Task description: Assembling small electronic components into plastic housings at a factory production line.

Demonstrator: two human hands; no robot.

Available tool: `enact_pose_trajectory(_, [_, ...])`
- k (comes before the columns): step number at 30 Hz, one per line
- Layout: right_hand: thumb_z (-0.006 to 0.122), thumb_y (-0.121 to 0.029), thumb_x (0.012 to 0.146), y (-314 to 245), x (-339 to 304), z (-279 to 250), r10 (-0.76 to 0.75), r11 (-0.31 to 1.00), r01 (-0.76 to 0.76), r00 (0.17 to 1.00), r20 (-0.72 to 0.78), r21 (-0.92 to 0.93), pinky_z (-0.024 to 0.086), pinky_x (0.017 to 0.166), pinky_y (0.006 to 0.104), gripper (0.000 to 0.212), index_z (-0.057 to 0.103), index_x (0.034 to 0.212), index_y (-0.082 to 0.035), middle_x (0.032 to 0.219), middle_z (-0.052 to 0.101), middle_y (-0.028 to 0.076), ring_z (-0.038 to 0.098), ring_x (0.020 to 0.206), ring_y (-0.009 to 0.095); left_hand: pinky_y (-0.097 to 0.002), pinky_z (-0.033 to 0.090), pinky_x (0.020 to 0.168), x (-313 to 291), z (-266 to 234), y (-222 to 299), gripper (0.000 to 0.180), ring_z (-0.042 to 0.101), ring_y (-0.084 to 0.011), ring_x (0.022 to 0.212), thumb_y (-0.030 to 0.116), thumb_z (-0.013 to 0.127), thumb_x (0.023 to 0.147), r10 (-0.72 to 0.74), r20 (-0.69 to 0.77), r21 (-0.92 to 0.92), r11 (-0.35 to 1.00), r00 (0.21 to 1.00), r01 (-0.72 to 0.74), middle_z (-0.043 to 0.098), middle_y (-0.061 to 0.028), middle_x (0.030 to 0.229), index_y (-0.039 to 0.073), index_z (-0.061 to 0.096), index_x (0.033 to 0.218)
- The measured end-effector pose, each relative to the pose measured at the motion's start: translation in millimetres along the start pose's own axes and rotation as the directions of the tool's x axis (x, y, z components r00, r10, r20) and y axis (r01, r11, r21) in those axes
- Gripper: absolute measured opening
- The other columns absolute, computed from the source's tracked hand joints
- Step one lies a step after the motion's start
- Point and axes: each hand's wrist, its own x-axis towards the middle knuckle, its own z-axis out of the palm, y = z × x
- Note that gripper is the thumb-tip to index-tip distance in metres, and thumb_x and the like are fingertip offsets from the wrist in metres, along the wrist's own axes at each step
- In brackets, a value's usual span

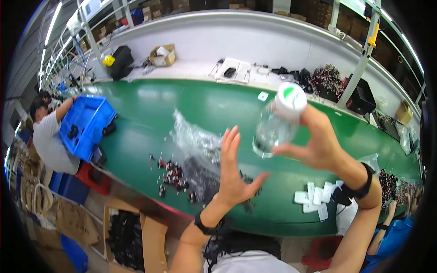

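My right hand (pixel 314 139) is closed around a clear bottle (pixel 273 129) with a white cap (pixel 291 99) that bears a green mark. The bottle is held tilted above the green work surface, its cap end up and to the right. Lower and to the left, my left hand (pixel 236 175) is raised with fingers and thumb spread, holding nothing and apart from the bottle. Behind the left hand lie crumpled clear plastic bags (pixel 193 136) and a dark bag (pixel 200 177). Small red and black parts (pixel 173 175) are scattered beside them.
White flat pieces (pixel 316 195) lie in a group near my right forearm. At the left, a person holds a blue crate (pixel 88 120). An open carton of black items (pixel 124 241) stands below the table edge. A paper sheet (pixel 234 70) and tangled parts (pixel 327 79) sit along the back ledge.
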Motion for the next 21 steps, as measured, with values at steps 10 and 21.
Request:
enact_pose_trajectory(10, [0.074,-0.055,0.071,-108,-39,-44,-0.061,0.972,0.073,0.996,0.061,-0.222,0.041,0.054,0.0252,0.065,0.059,0.096,0.004,0.08,0.061,0.009,0.058,0.065,0.014,-0.0369,0.052,0.088,-12,-46,72,0.094,0.063,-0.0364,0.103,0.008,0.085,0.057,0.217,0.125,-0.098,0.974,0.968,-0.205,0.052,-0.0235,0.131,-0.004,0.036,0.137])
enact_pose_trajectory(21, [0.068,-0.04,0.07,-134,-102,6,-0.147,0.932,0.185,0.979,0.143,-0.312,0.025,0.037,0.0354,0.046,0.041,0.053,-0.007,0.048,0.033,0.003,0.034,0.036,0.021,-0.0386,0.052,0.081,-117,-66,91,0.086,0.064,-0.0321,0.095,0.015,0.085,0.056,-0.025,0.377,-0.124,0.989,0.926,0.077,0.061,-0.0167,0.119,0.001,0.046,0.132])
